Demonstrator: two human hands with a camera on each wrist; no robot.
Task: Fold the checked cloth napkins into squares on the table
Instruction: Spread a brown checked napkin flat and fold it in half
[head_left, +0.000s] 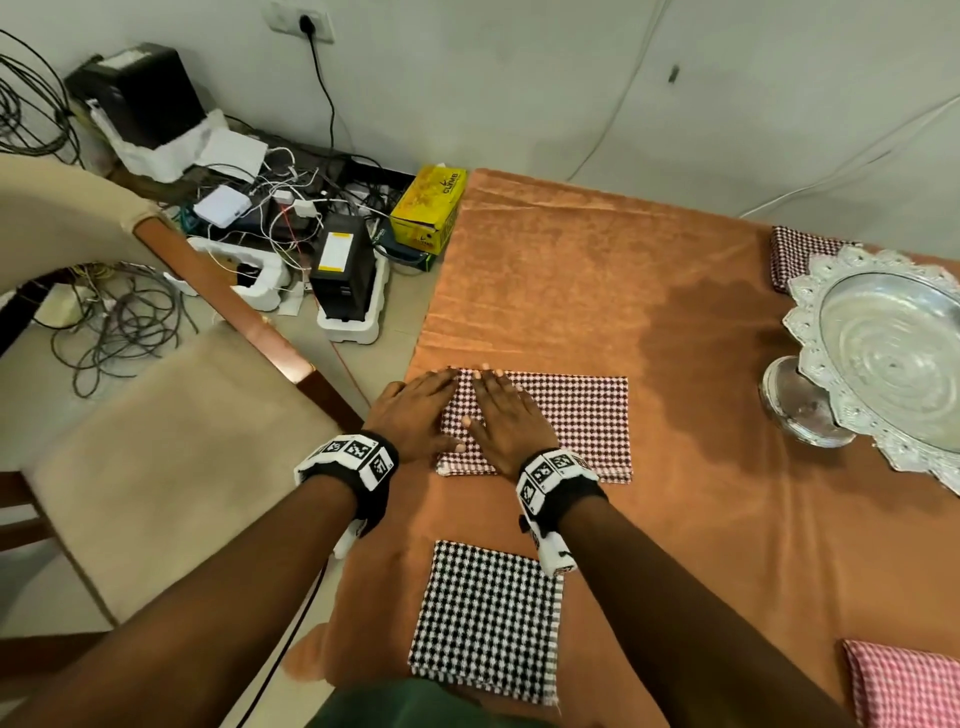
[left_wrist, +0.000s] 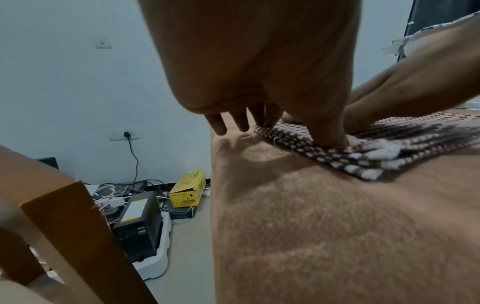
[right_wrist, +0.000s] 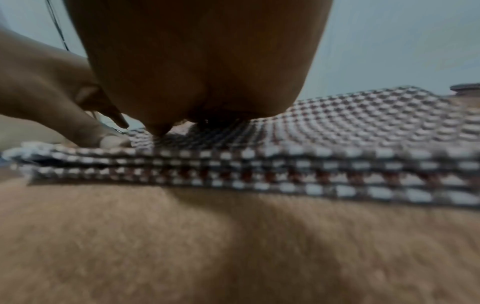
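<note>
A maroon-and-white checked napkin (head_left: 576, 415) lies folded into a rectangle on the orange table cover (head_left: 571, 270). My left hand (head_left: 415, 410) lies flat over its left edge, fingers straight, partly off the cloth. My right hand (head_left: 506, 415) presses flat on the napkin right beside it. The left wrist view shows the thumb pressing the napkin (left_wrist: 337, 156) near its corner. The right wrist view shows the stacked layers of the napkin (right_wrist: 311, 164) under my palm. A black-and-white checked napkin (head_left: 485, 621) lies folded into a square near the front edge.
A silver pedestal dish (head_left: 893, 358) stands at the right, with another maroon checked napkin (head_left: 795, 254) behind it. A pink checked cloth (head_left: 904, 686) lies at the front right. A cushioned chair (head_left: 156, 441) stands left of the table; boxes and cables (head_left: 291, 223) litter the floor.
</note>
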